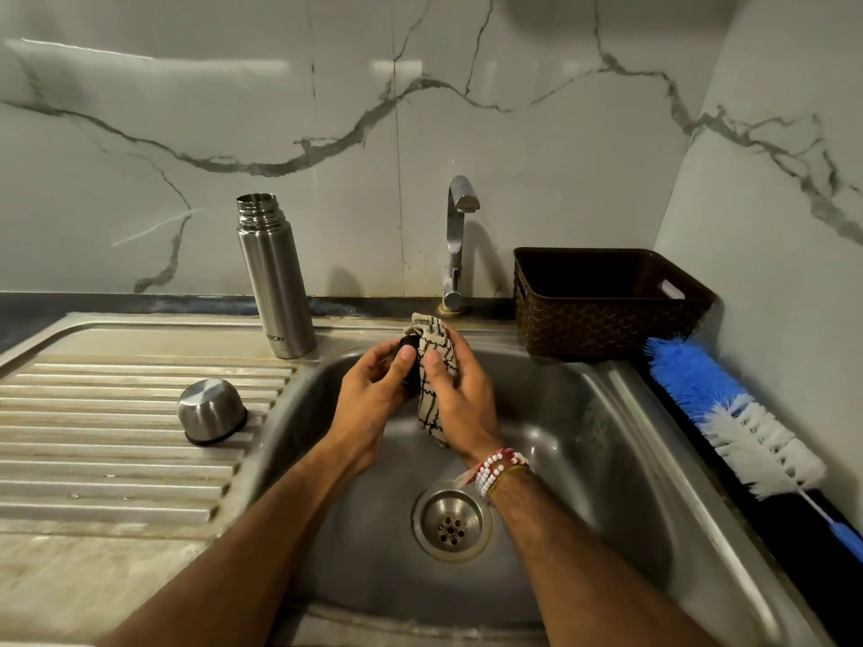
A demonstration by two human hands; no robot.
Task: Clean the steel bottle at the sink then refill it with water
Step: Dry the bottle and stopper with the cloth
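Scene: a person stands at a steel sink [583, 436], seen from above, both forearms reaching over the basin.
Left hand: the left hand [373, 389] curls its fingers and thumb round a small black stopper [407, 342], mostly hidden; I judge it to be the bottle's inner plug.
Right hand: the right hand [460, 394] pinches a checked cloth [432, 366] between thumb and fingers and presses it against the stopper's right side.
Steel bottle: the steel bottle [275, 277] stands on the sink's back ledge, open at the top, touched by neither hand.
Bottle's direction from the hands: up and to the left, beyond the left hand, which is the nearer one.
Bottle's long axis: upright, mouth facing up.
Steel cap: a steel cap [212, 415] sits mouth-down on the ribbed draining board [116, 413], left of the basin and apart from the bottle.
Tap: the tap [455, 240] rises just behind the hands; no water shows.
Right of sink: a brown basket [602, 310] and a blue and white bottle brush [728, 413] lying along the counter.
Step in hand: probably wiping the stopper.
Next move, as a guess: the bottle must cross rightward from its ledge to reach under the tap, an easy reach for the left hand once it is free.
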